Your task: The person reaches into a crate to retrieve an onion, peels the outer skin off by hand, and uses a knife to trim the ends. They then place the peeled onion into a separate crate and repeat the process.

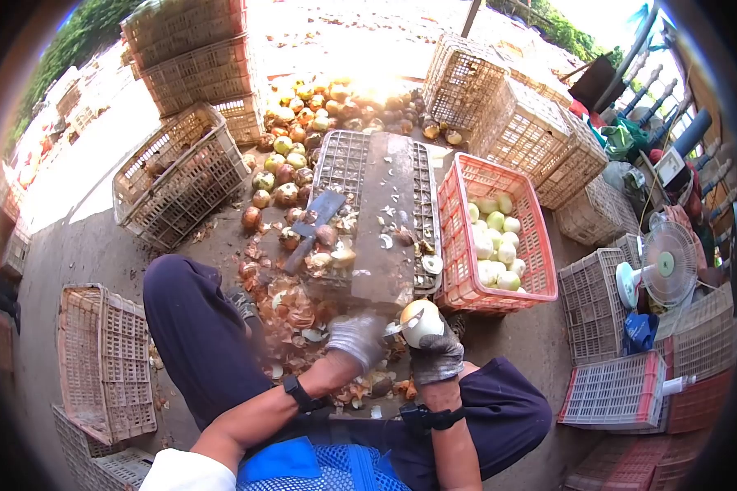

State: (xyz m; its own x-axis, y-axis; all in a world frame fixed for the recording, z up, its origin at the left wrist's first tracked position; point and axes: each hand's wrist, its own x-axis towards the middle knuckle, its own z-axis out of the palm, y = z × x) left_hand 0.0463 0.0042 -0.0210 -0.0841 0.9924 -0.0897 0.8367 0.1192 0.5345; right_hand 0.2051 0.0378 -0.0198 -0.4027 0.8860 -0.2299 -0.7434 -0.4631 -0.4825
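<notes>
Gripped in my right hand (438,358), in a grey glove, is a partly peeled onion (422,324), white below with brown skin on top. My left hand (357,340), gloved too and smeared by motion, is closed beside it. A small pale sliver at its fingertips touches the onion; whether it is peel or a blade I cannot make out. Ahead, a dark board (382,221) lies across an upturned crate (336,164). A cleaver (323,211) rests left of the board among onions and skins.
A red crate (499,304) of peeled onions stands right of the board. Unpeeled onions (287,194) are heaped beyond it on the left, with loose skins (282,307) between my legs. Stacked crates (192,61), a tilted crate (180,176) and a fan (663,263) stand around.
</notes>
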